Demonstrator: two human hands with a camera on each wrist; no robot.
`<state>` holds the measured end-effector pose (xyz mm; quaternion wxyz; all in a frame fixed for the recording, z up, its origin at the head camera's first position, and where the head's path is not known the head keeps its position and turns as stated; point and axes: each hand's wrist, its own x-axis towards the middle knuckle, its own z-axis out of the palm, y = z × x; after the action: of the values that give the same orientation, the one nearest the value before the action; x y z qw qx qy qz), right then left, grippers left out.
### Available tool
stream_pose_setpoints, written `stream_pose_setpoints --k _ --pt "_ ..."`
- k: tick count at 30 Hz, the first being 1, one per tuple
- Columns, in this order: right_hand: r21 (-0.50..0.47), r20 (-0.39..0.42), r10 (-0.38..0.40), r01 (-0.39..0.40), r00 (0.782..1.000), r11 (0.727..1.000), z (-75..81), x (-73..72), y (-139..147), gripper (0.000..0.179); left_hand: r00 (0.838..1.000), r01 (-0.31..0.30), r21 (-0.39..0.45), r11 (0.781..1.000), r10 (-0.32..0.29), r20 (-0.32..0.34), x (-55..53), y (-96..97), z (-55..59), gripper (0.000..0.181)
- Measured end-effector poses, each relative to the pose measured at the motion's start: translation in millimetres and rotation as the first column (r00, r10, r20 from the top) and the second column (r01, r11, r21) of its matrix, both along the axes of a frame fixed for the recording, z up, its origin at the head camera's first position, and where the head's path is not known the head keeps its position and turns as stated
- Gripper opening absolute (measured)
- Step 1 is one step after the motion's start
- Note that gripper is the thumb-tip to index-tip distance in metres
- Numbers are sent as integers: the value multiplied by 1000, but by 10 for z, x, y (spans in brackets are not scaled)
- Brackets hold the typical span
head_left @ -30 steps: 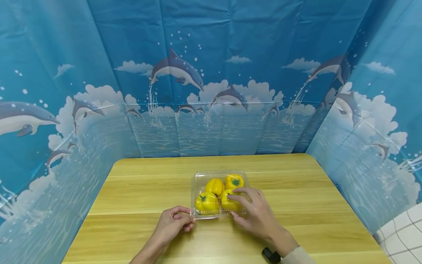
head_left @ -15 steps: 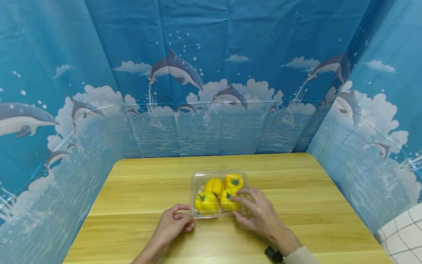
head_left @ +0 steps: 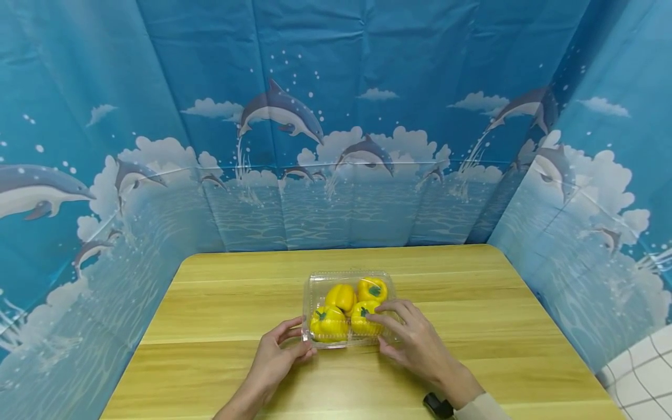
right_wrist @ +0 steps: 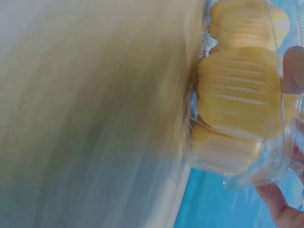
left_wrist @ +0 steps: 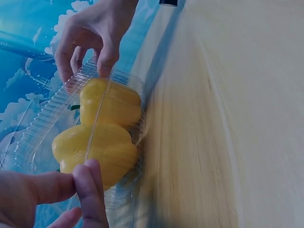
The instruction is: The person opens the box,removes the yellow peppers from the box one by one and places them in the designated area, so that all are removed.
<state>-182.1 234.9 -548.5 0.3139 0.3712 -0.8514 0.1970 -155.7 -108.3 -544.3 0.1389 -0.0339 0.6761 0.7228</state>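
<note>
Head view: clear container (head_left: 318, 290) around yellow peppers (head_left: 329, 324); dolphin curtain (head_left: 336, 122) beyond.

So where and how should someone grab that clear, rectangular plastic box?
Probably the thin left and right edges of the clear, rectangular plastic box, coming in from both sides: they lie outside the four yellow bell peppers, so a pinch there shouldn't squeeze them.
</note>
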Motion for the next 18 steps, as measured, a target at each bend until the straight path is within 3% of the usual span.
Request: stream_pose_setpoints --k 18 --pt "7 70 67 -68 995 998 131 -30 50 67 999 -28 -95 995 26 -30 -26 -12 28 70"
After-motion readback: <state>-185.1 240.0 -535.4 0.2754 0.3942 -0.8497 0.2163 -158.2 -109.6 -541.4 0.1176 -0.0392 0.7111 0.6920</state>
